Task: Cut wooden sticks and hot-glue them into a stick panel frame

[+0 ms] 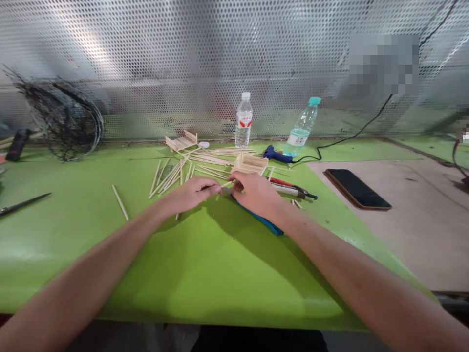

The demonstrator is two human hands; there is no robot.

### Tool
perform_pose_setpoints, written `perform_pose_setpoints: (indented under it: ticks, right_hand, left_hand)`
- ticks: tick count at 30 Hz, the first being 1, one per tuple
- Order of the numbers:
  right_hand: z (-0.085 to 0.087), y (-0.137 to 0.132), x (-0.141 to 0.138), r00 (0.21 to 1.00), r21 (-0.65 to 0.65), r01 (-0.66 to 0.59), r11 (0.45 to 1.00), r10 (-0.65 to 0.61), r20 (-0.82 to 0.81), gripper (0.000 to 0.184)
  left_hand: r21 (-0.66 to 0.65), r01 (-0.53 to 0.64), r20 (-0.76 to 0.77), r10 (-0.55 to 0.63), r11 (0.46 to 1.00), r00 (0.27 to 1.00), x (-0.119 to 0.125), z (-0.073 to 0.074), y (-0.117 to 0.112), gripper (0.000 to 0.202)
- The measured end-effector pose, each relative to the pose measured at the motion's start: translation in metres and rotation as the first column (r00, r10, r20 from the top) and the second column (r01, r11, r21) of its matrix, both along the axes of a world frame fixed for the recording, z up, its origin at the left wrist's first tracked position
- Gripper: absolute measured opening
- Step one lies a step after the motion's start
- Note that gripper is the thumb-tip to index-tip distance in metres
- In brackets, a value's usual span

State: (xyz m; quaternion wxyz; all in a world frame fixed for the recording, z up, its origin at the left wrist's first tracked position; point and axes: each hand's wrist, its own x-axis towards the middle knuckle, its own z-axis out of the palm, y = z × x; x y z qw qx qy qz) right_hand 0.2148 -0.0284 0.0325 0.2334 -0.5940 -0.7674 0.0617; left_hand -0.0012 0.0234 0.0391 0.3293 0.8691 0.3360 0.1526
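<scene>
1. L hand (201, 191): thumb + fingers pinched on one end of a thin wooden stick (226, 184), approx. center of view.
2. R hand (252, 193): at 3 o'clock of L hand, fingers curled in & closed on the stick's other end. Stick spans the short gap btwn hands.
3. Blue tool (269, 224): partly hidden under R hand, far end poking out at abt 5 o'clock from the fingertips; can't tell if R hand touches it.
4. Slatted wooden piece (251, 163): 12 o'clock of R hand, just beyond it. Second slatted piece (182, 142): 11 o'clock of L hand, farther back.
5. Loose sticks (172, 178): spread w/ ends every which way, 10 to 1 o'clock of L hand. Single stick (120, 202): 9 o'clock, well apart.
6. Blue glue gun (280, 155) w/ black cord: 1 o'clock of R hand, near teal-capped bottle (300, 129), which leans; white-capped bottle (243, 127) upright at 12.
7. Phone (358, 189): 3 o'clock of R hand, flat on pale board (410, 230).
</scene>
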Motion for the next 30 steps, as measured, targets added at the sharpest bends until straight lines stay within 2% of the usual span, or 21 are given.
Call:
perform_pose_setpoints:
  ticks: [6, 11, 17, 23, 27, 30]
  right_hand:
    - [0.0057, -0.0033, -0.0036, 0.981, 0.068, -0.194, 0.979, 0.195, -0.016, 0.025]
    - [0.0035, -0.0009, -0.0029, 0.97, 0.121, -0.238, 0.964, 0.241, -0.015, 0.018]
    - [-0.0003, 0.0027, -0.0004, 0.974, 0.176, -0.201, 0.964, 0.217, -0.073, 0.013]
    - [-0.0009, 0.0039, -0.0033, 0.939, 0.126, -0.156, 0.98, 0.187, -0.289, 0.01]
    - [0.0008, 0.0036, -0.0023, 0.88, 0.071, -0.196, 0.978, 0.207, -0.427, 0.012]
    - [0.004, 0.0027, 0.0002, 0.859, 0.005, -0.243, 0.97, 0.218, -0.464, 0.015]
  left_hand:
    - [-0.049, -0.043, -0.028, 0.042, 0.998, 0.999, -0.0004, -0.0039, 0.0019, 0.046]
    - [0.0, -0.018, -0.026, 0.018, 1.0, 1.0, 0.0019, -0.004, 0.0001, 0.044]
    - [0.044, -0.022, 0.061, 0.019, 0.999, 0.998, 0.006, -0.0034, 0.0004, 0.035]
    - [0.134, -0.043, 0.189, 0.017, 0.99, 0.982, 0.0064, -0.0044, 0.0012, 0.026]
    - [0.184, -0.044, 0.205, 0.005, 0.982, 0.979, 0.0059, -0.0026, -0.0019, 0.024]
    - [0.194, -0.032, 0.178, -0.003, 0.981, 0.984, 0.0059, -0.0003, -0.005, 0.025]
